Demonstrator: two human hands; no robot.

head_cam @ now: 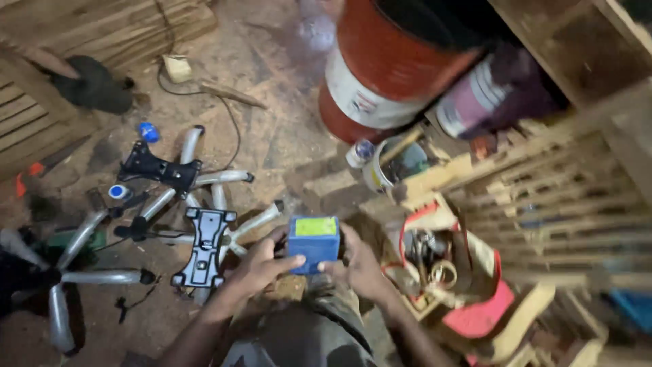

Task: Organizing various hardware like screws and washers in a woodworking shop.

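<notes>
Small blue box [314, 243] with a yellow-green rectangular label [316, 227] on top, near centre, held between left hand [261, 261] and right hand [358, 264]. Far centre, red drum [387, 61] with a white band label [360, 95] wrapped round it. Right of the drum, a dark can [489, 92] lying tilted, with a pale pinkish-white label [468, 98]. Print too blurred to make out.

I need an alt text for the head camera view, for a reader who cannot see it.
Seen from above, a person's left hand and right hand hold a small blue box with a yellow-green top. On the dusty floor to the left lie metal chair bases and black plates; a red drum stands behind.
</notes>
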